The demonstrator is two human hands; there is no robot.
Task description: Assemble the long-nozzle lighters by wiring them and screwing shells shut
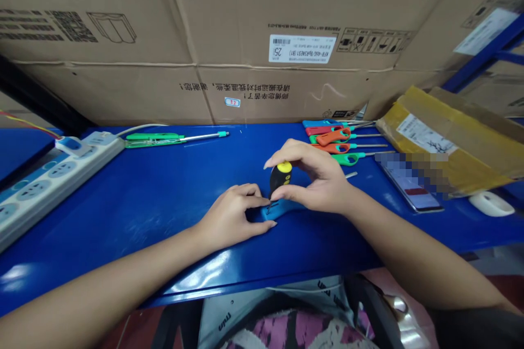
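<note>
My right hand grips a short screwdriver with a black and yellow handle, its shaft pointing down. The screwdriver's tip meets the end of a blue lighter that lies flat on the blue table. Thumb and fingers of my left hand close around that same end of the lighter, pressing it against the table. My right hand covers much of the lighter's middle; a bit of its metal tube shows beyond the hand.
Several coloured long-necked lighters lie in a group at the back right. A green lighter rests at the back left, beside a white power strip. On the right are a phone, a yellow-taped carton and a white mouse.
</note>
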